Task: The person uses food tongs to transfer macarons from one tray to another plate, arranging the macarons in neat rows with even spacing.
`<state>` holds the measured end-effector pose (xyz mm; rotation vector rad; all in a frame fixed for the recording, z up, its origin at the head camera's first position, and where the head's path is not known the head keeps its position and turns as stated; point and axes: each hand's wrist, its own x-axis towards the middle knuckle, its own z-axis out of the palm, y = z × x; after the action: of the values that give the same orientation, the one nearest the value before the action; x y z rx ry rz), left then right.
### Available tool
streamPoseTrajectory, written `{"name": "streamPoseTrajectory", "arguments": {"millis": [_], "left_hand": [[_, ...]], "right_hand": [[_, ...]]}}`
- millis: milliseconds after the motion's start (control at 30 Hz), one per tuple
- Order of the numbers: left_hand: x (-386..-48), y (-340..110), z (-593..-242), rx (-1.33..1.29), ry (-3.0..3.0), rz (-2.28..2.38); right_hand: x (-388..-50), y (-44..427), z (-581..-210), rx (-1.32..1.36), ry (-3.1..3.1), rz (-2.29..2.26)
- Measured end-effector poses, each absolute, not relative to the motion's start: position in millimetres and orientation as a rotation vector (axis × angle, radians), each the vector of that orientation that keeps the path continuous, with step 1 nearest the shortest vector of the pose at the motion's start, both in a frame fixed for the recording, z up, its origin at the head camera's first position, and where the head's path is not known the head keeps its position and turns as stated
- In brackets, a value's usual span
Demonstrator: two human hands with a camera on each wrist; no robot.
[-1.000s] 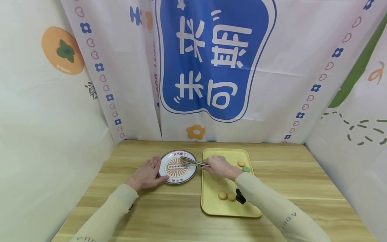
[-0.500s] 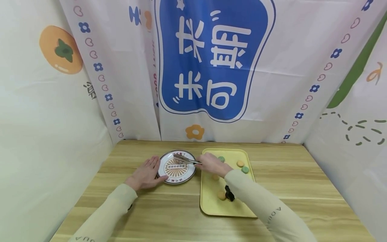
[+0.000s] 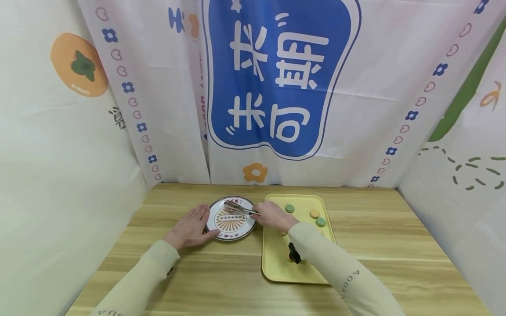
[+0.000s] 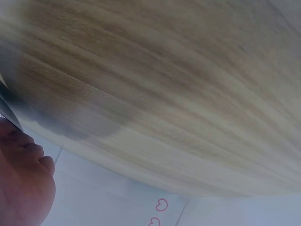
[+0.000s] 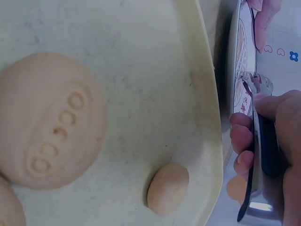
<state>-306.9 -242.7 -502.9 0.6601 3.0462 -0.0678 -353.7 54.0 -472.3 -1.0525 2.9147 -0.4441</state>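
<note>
While I watch remotely, my left hand (image 3: 191, 227) touches the rim of the round white patterned plate (image 3: 246, 223) on the wood-grain worktop (image 3: 221, 281), its grip spread; my right hand (image 3: 272, 215) has its grip curled round silver metal tongs (image 3: 241, 208) with dark handle strips, tips over the plate. Alongside, a rectangular yellow tray (image 3: 273, 263) bears round green and tan cookies (image 3: 321, 222).

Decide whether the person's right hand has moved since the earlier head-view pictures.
Yes: judged against the yellow rectangular tray, the right hand has moved left, toward the round white patterned plate.
</note>
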Motion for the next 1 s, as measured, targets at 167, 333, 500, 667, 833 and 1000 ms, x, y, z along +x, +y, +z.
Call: {"name": "streamPoseTrajectory", "arguments": {"millis": [167,333,500,667,833,1000], "left_hand": [[-306.2,-242.7,-501.5,0.659,3.055,-0.056],[-306.1,-241.1,-500.3,0.653,3.045,-0.052],[-306.8,-240.7,-500.1,0.649,3.038,-0.041],[-306.1,-241.4,-499.3,0.668,3.034,-0.055],[-305.5,-241.4,-498.3,0.668,3.038,-0.036],[-304.7,-242.0,-498.7,0.663,3.037,-0.031]], "right_hand": [[-352.6,53.6,-471.7,-1.034,2.917,-0.449],[-350.1,55.7,-471.9,-0.981,2.922,-0.458],[-349.6,59.4,-472.4,-0.943,2.95,-0.465],[-349.6,64.2,-471.9,-0.95,2.943,-0.465],[-347.7,69.2,-467.8,-0.951,2.914,-0.493],[-344.7,74.2,-462.3,-0.943,2.923,-0.503]]}}
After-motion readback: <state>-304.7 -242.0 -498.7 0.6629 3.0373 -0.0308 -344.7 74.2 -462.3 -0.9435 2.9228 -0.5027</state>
